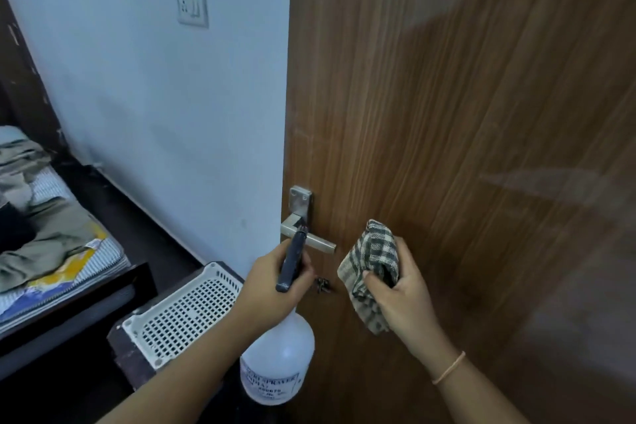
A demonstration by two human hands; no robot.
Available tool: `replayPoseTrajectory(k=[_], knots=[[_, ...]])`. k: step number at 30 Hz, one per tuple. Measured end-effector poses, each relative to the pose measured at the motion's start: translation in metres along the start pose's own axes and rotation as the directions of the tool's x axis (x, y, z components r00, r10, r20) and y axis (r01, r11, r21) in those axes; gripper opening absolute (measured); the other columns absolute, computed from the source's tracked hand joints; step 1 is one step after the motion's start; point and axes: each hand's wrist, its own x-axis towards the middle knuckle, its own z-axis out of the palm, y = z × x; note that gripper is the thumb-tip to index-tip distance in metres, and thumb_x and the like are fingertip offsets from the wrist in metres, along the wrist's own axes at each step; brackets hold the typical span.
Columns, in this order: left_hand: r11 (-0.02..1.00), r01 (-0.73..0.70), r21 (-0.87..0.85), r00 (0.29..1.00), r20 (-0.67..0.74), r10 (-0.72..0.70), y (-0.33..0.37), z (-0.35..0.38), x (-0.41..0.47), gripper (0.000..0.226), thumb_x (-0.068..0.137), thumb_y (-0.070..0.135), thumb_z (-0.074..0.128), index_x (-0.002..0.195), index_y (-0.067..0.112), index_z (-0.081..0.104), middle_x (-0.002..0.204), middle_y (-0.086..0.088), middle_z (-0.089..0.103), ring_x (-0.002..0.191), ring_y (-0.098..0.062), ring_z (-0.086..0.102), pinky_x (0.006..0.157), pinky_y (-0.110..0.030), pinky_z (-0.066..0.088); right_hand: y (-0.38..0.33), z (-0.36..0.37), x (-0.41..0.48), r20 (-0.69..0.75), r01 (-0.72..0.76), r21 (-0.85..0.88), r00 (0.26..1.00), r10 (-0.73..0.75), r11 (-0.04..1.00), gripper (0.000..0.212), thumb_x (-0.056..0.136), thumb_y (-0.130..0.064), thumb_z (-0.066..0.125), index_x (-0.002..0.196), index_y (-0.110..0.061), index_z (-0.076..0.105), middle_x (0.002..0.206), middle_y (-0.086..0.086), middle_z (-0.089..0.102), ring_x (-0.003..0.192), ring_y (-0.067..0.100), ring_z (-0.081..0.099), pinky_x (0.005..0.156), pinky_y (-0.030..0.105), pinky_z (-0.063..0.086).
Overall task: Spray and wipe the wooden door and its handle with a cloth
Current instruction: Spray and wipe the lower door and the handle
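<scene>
While the fingers (305,268) of the left hand (270,282) were curled round the dark trigger head of the spray bottle (278,360), its nozzle pointed at the metal handle (311,240) from close up, almost touching the lever near its plate. The bottle's white body hung below the hand, near the bottom of the view. Just right of the lever, the right hand (404,291) gripped a bunched checked cloth (373,265), thumb pinned across its folds, close to the wooden door (464,96); whether the cloth touched the wood could not be told. The step in hand looked like the spraying of the handle, with the wipe there not yet begun; no mist or drops could be made out on the metal. The next move probably called for a squeeze of the trigger. After that the bottle would need drawing left and clear, so the cloth could wrap the lever and rub along it and over the plate. It would have to mind the small metal thing, perhaps keys (321,285), just below. To the left stood a white perforated basket (186,311) on a dark stand, and farther left a bed (51,251) by the pale wall (155,113).
</scene>
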Motion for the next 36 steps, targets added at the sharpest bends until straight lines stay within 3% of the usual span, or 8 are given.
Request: replayPoseTrajectory(k=[4,7,14,18,24,28,31,36], knots=[[0.995,0.047,0.083,0.998,-0.046,-0.044,-0.007,-0.021,0.004,0.007,0.087,0.009,0.064,0.083,0.01,0.059,0.066,0.002,0.061,0.058,0.002,0.058,0.054,-0.009,0.042,-0.011,0.011,-0.008,-0.045,-0.026,0.003,0.999,0.026,1.0,0.046,0.087,0.007,0.056,0.108,-0.034,0.055,0.095,-0.018,0.068,0.089,0.001,0.066,0.071,0.014,0.051],[0.994,0.04,0.104,0.997,0.059,-0.046,-0.008,-0.028,0.008,0.013,0.087,0.009,0.064,0.081,0.016,0.055,0.066,0.006,0.058,0.057,0.007,0.056,0.054,-0.007,0.041,-0.013,0.022,-0.008,-0.069,0.006,-0.03,0.998,-0.008,1.0,0.046,0.086,0.008,0.056,0.107,-0.033,0.055,0.094,-0.016,0.067,0.088,0.001,0.065,0.072,0.013,0.05],[0.995,0.056,0.086,0.998,-0.018,-0.055,-0.021,-0.034,0.03,0.019,0.087,0.009,0.062,0.077,0.022,0.052,0.066,0.005,0.056,0.057,0.006,0.054,0.052,-0.006,0.04,-0.011,0.042,0.018,-0.075,0.102,-0.178,0.99,-0.117,0.979,0.047,0.084,0.005,0.058,0.107,-0.035,0.052,0.096,-0.003,0.064,0.091,0.008,0.062,0.077,0.018,0.051],[0.996,0.033,0.078,0.994,0.102,-0.041,-0.024,-0.036,0.038,0.018,0.087,0.008,0.062,0.08,0.022,0.054,0.07,0.006,0.056,0.06,0.004,0.054,0.054,-0.007,0.04,-0.005,0.049,0.04,-0.109,0.109,-0.278,0.984,-0.144,0.954,0.04,0.082,0.0,0.062,0.116,-0.018,0.054,0.1,0.0,0.062,0.094,0.014,0.061,0.08,0.034,0.054],[0.993,0.064,0.095,0.994,0.082,-0.072,-0.042,-0.041,0.056,0.01,0.088,0.009,0.063,0.082,0.014,0.056,0.068,-0.004,0.059,0.055,-0.005,0.05,0.052,-0.013,0.04,-0.015,0.048,0.077,-0.233,0.192,-0.421,0.922,-0.31,0.887,0.047,0.08,0.002,0.064,0.125,-0.005,0.053,0.115,0.009,0.059,0.103,0.02,0.06,0.085,0.029,0.052],[0.996,0.056,0.072,0.995,0.073,-0.062,-0.045,-0.045,0.067,0.007,0.079,0.025,0.059,0.082,0.018,0.056,0.076,-0.007,0.064,0.059,-0.009,0.055,0.055,-0.014,0.043,-0.012,0.056,0.094,-0.17,0.317,-0.541,0.866,-0.471,0.779,0.048,0.078,-0.001,0.064,0.125,-0.007,0.056,0.128,0.014,0.048,0.11,0.026,0.056,0.09,0.045,0.053],[0.998,0.046,0.048,0.993,0.11,-0.051,-0.047,-0.051,0.072,0.006,0.077,0.027,0.058,0.081,0.023,0.055,0.071,0.007,0.062,0.058,-0.005,0.054,0.056,-0.013,0.042,-0.006,0.063,0.104,-0.102,0.358,-0.641,0.837,-0.538,0.679,0.048,0.077,-0.004,0.052,0.125,-0.009,0.058,0.129,0.019,0.044,0.113,0.033,0.051,0.089,0.051,0.051],[0.997,0.031,-0.075,0.984,0.179,-0.017,-0.062,-0.068,0.08,0.031,0.071,0.041,0.058,0.085,0.013,0.058,0.074,-0.002,0.062,0.06,-0.01,0.054,0.058,-0.022,0.044,0.014,0.085,0.127,0.283,0.424,-0.894,0.783,-0.554,0.142,0.034,0.086,-0.015,0.047,0.116,-0.015,0.064,0.124,0.017,0.056,0.103,0.033,0.053,0.079,0.045,0.048]])
